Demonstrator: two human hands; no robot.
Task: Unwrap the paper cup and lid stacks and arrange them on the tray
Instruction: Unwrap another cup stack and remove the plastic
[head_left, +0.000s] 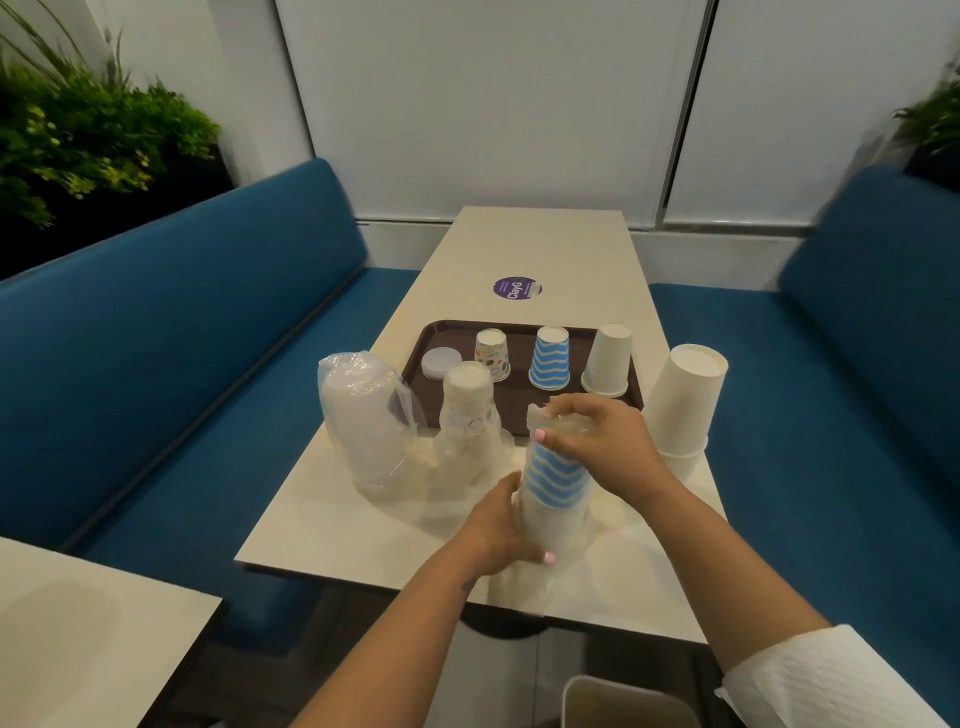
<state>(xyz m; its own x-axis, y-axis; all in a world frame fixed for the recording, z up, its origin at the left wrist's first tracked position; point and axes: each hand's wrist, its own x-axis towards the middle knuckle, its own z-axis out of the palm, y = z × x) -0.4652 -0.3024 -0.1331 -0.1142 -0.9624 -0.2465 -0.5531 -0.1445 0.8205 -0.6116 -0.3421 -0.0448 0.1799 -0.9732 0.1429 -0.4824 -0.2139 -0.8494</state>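
My left hand (501, 525) grips the lower part of the blue-striped cup stack (555, 480), fingers curled round its side, while my right hand (592, 434) pinches the clear plastic wrap (545, 418) bunched at the stack's top. The stack stands upside down on the surface (322, 519), between my hands, with the wrap pooled loosely around its base.

Just left of my left hand stand 2 more wrapped stacks: a patterned cup stack (467, 405) and, further left, a lid stack (363, 421) in its plastic bag. Right of my right hand, a plain white cup stack (685, 400) stands unwrapped (2 rims show near its base).

Beyond my hands lies the brown tray (519, 400), holding 1 white lid (441, 362), 1 patterned cup (492, 356), 1 blue-striped cup (550, 358) and 1 white cup (609, 359), all the cups upside down in a row. Further off, a round purple sticker (517, 289) sits on the surface.
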